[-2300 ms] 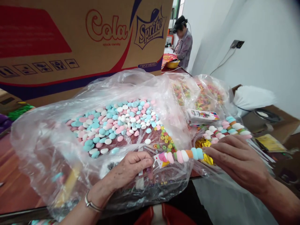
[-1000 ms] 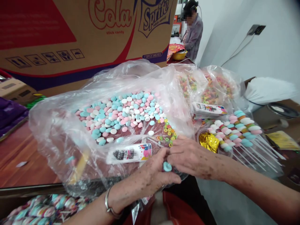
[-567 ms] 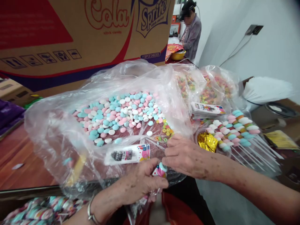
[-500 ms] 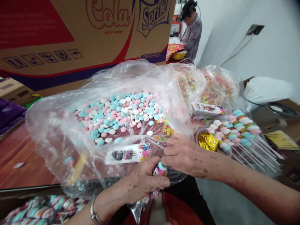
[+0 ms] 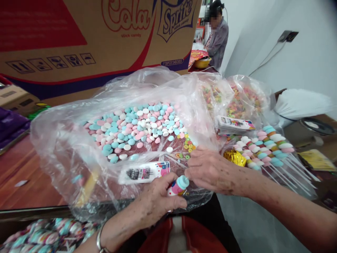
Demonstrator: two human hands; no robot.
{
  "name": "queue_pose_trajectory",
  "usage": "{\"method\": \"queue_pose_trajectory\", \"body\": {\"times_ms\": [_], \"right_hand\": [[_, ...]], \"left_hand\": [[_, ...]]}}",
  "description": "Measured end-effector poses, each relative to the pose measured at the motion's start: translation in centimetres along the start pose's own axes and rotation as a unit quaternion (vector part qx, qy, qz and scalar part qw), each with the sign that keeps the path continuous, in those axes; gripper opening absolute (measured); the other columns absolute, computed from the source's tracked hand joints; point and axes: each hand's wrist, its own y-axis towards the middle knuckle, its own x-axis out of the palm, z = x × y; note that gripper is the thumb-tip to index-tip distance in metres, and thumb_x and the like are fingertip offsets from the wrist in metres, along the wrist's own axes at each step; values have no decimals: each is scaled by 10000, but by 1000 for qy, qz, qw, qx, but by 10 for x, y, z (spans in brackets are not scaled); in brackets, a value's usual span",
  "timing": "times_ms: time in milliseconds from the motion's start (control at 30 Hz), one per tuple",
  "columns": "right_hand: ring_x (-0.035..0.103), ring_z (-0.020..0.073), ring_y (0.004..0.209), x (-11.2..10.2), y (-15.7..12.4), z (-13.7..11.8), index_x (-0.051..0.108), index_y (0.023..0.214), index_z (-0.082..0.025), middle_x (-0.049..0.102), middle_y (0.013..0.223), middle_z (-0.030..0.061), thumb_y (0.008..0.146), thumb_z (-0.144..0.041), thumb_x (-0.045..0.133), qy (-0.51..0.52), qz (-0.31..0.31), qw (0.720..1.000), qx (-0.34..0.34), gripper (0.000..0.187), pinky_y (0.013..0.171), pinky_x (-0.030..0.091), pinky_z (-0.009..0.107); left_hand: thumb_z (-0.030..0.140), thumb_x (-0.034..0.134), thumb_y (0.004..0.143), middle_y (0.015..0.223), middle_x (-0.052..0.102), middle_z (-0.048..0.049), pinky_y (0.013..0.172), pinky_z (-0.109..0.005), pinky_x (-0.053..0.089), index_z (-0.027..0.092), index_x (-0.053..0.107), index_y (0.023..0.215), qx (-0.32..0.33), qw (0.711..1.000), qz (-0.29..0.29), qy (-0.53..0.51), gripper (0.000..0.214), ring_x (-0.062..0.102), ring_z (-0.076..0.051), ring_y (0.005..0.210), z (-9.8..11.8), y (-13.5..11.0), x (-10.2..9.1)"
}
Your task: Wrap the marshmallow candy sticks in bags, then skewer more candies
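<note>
My left hand is wrapped round a marshmallow candy stick. The candy's rounded blue end points up and right out of my grip, above a printed pink-and-white band; its lower part is hidden in the palm. Close beside that end is my right hand, fingers curled together; whatever is between them, if anything, cannot be made out. Behind the left hand lie printed cards on clear plastic. Loose pink, blue and white candies are spread beyond, with small ring candies at their right edge.
Finished-looking candy skewers lie at right near gold twist ties and a card stack. A large carton stands behind. Wrapped candy sticks fill a space at lower left. Another person works in the background.
The candy stick's blue end now stands further out of my left hand, tilted right. My right hand has drawn slightly away from it. Clear film that hung below the left hand is out of sight.
</note>
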Motion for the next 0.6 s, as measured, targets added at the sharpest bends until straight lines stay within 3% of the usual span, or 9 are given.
{"method": "queue_pose_trajectory", "body": {"times_ms": [200, 300, 400, 600], "right_hand": [[429, 179, 732, 9, 8, -15, 576, 731, -160, 600, 753, 23, 936, -159, 490, -36, 11, 999, -37, 222, 694, 274, 349], [429, 178, 733, 4, 8, -8, 581, 746, -153, 602, 754, 28, 940, -179, 494, -38, 6, 999, -35, 214, 687, 279, 346], [444, 173, 727, -6, 5, 0, 582, 751, -158, 610, 757, 42, 950, -226, 470, -19, 9, 1000, -8, 238, 694, 302, 332], [498, 162, 671, -11, 15, -12, 606, 697, -156, 626, 686, 37, 920, -223, 490, 13, -78, 996, 31, 260, 678, 332, 316]], "left_hand": [[428, 721, 752, 738, 585, 25, 618, -244, 386, 177, 604, 997, -8, 1000, 3, -8, 369, 513, -166, 703, 1, 7, 10], [457, 714, 746, 705, 585, 31, 568, -242, 376, 180, 598, 1070, -36, 999, -3, -27, 442, 511, -157, 631, 2, 4, 8], [462, 723, 731, 791, 629, 10, 618, -253, 398, 183, 630, 1025, -21, 1000, 10, -1, 417, 537, -179, 706, 3, 0, 2], [436, 709, 746, 863, 666, -2, 708, -273, 417, 190, 650, 1006, -3, 997, 34, 64, 363, 552, -208, 798, 3, 1, 5]]}}
